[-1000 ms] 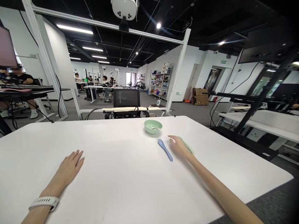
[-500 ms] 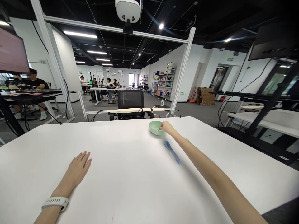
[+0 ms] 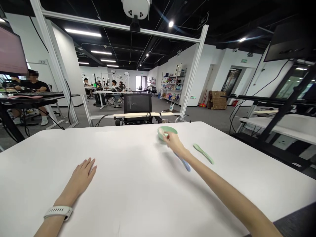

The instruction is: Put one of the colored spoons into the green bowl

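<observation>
My right hand [image 3: 174, 142] is closed on what looks like a cream spoon [image 3: 161, 131], whose blurred rounded end shows in front of the inside of the green bowl [image 3: 170, 128]. Fingers and motion blur hide the rest of it. Under my right wrist lies a blue spoon [image 3: 186, 165], its upper part covered by the hand. A light green spoon [image 3: 203, 153] rests on the table to the right of my forearm. My left hand [image 3: 82, 176], with a pale band on the wrist, lies flat on the table at the left, fingers stretched out, holding nothing.
The white table [image 3: 128, 184] has its far edge just behind the bowl. Beyond stand a black mesh chair [image 3: 137, 103] and a metal frame [image 3: 195, 69]. Monitors are at both sides. Several people sit at desks farther back.
My right hand has drawn back toward me from the bowl, lifting the cream spoon. The light green spoon, mostly hidden by my forearm before, now shows. My left hand has stayed put.
</observation>
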The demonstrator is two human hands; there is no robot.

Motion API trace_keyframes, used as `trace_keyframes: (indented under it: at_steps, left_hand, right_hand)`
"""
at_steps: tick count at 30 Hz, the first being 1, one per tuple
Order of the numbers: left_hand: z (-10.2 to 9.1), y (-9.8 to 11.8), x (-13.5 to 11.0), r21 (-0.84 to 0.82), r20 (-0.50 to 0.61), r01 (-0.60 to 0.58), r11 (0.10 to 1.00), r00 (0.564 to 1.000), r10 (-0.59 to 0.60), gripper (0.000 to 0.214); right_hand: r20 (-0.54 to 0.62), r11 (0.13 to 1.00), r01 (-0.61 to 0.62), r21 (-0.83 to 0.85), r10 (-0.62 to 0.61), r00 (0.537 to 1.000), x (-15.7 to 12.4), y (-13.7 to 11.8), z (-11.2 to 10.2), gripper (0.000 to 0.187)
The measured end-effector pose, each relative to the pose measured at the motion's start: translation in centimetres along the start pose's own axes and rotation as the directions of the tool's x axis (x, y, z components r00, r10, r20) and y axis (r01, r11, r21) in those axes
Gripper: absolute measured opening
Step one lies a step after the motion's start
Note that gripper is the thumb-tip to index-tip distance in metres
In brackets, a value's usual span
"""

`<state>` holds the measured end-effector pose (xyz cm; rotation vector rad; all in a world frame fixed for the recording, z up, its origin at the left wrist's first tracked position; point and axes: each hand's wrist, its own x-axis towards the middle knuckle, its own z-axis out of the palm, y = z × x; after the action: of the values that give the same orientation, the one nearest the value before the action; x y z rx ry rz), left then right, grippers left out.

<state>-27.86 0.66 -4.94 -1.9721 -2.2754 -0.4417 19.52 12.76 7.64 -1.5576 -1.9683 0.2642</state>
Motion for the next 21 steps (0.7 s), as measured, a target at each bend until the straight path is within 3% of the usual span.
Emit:
trace_keyframes:
  at_steps: [4, 7, 12, 21]
  left_hand:
    - [0.2, -0.3, 0.1, 0.003, -0.035, -0.015, 1.0, 0.999, 0.015, 0.072]
    - [0.1, -0.3, 0.1, 0.007, -0.019, -0.019, 1.0, 1.0, 0.019, 0.075]
    - [-0.4, 0.0, 0.2, 0.005, 0.017, -0.006, 1.0, 1.0, 0.006, 0.081]
    - [0.5, -0.5, 0.4, 0.007, -0.028, -0.011, 1.0, 1.0, 0.012, 0.077]
  right_hand:
    - [0.142, 0.992, 0.005, 0.126, -0.023, 0.99, -6.3, -1.7, 3.1, 0.045]
    - [0.215, 0.992, 0.023, 0.128, -0.05, 0.975, -9.0, -3.0, 5.1, 0.042]
    - [0.239, 0.998, 0.0, 0.069, -0.017, 0.971, -9.6, -4.2, 6.3, 0.037]
    - [0.245, 0.999, -0.02, 0.028, 0.012, 0.969, -9.9, -3.7, 6.0, 0.042]
